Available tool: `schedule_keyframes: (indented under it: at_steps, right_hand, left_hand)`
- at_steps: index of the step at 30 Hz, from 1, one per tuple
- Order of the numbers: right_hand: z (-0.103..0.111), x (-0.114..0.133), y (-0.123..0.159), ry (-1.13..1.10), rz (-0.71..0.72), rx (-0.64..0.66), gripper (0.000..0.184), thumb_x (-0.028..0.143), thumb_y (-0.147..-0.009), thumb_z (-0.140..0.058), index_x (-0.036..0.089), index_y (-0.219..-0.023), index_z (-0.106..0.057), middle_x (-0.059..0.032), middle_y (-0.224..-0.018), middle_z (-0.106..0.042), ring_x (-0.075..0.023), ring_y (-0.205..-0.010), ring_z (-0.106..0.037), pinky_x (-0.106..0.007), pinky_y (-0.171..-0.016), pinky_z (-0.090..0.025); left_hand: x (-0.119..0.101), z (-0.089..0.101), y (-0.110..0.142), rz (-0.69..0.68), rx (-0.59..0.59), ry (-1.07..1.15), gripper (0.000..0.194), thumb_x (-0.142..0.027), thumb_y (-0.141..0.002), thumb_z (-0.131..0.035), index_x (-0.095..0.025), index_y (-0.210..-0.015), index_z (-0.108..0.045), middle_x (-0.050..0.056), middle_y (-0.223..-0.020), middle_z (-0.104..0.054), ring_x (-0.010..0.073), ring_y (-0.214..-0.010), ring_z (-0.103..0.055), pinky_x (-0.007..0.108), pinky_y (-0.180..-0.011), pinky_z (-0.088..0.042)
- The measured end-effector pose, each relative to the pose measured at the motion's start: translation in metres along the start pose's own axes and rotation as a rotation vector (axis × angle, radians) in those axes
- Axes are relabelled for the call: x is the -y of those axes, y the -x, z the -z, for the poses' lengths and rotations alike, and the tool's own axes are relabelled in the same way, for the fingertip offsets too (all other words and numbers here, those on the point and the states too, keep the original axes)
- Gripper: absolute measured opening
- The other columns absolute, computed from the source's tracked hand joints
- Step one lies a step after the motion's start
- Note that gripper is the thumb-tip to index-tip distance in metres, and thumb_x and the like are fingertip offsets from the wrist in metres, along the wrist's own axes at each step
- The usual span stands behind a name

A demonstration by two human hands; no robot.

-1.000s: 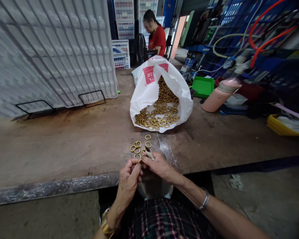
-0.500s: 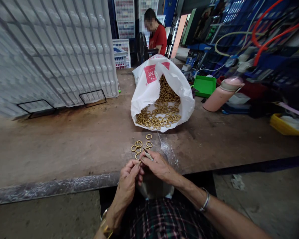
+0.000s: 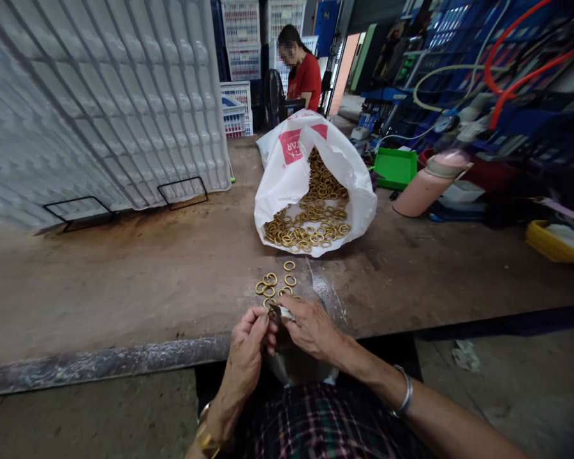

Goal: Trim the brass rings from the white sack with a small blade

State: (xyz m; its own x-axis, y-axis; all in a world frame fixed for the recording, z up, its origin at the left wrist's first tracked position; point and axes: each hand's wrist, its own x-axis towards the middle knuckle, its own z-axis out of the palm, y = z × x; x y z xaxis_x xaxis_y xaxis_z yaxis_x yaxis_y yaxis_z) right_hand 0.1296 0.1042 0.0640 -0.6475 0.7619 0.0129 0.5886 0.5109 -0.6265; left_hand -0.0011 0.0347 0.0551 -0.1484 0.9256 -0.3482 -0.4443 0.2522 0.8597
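My left hand (image 3: pixel 247 344) and my right hand (image 3: pixel 310 328) meet at the near edge of a worn brown workbench (image 3: pixel 148 274). The left fingers pinch a small brass ring, mostly hidden. The right fingers grip a small pointed tool (image 3: pixel 276 312) pressed against that ring. Just beyond my hands lie several loose brass rings (image 3: pixel 273 284) on the bench. Farther back a white plastic bag (image 3: pixel 287 182) lies open on its side, with a heap of brass rings (image 3: pixel 313 217) inside it.
A white ribbed panel (image 3: pixel 100 102) leans at the back left. A green tray (image 3: pixel 395 167), a pink cylinder (image 3: pixel 428 182) and a yellow tray (image 3: pixel 557 242) sit on the right. A person in a red shirt (image 3: pixel 306 73) stands behind the bag. Stacked white crates (image 3: pixel 242 38) fill the background.
My hands have stayed together at the bench edge. The tool in my right hand has tipped down closer to the ring in my left fingers. The view shifted slightly.
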Motion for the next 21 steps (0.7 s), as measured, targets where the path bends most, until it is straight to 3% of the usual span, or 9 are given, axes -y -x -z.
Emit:
schedule_keyframes:
  at_steps: [12,16,21]
  right_hand:
    - [0.0,-0.003,-0.002,0.229,-0.06,0.074,0.022,0.012,-0.074,-0.041,0.018,-0.09,-0.055,-0.0056,-0.076,-0.063,-0.0149,-0.062,-0.053,-0.026,-0.055,-0.025]
    - [0.01,-0.02,-0.011,0.295,-0.128,-0.037,0.021,0.015,-0.076,-0.041,0.017,-0.092,-0.055,-0.0052,-0.072,-0.063,-0.0153,-0.06,-0.052,-0.026,-0.055,-0.025]
    - [0.022,-0.043,-0.038,0.324,-0.158,-0.216,0.018,0.014,-0.079,-0.04,0.018,-0.091,-0.054,-0.0056,-0.081,-0.063,-0.0163,-0.072,-0.056,-0.025,-0.062,-0.031]
  left_hand:
    - [0.002,-0.004,0.005,-0.085,-0.004,-0.152,0.029,-0.044,-0.079,-0.056,-0.017,-0.072,-0.052,-0.003,-0.061,-0.052,0.0063,-0.05,-0.045,0.017,-0.048,-0.038]
    - [-0.002,-0.01,0.012,-0.057,0.092,-0.024,0.026,-0.042,-0.079,-0.058,-0.017,-0.073,-0.053,-0.001,-0.063,-0.054,0.0077,-0.05,-0.048,0.019,-0.046,-0.04]
    - [-0.005,-0.013,0.007,0.022,0.067,0.222,0.025,-0.038,-0.075,-0.063,-0.014,-0.072,-0.054,0.004,-0.076,-0.061,0.0095,-0.057,-0.053,0.019,-0.045,-0.041]
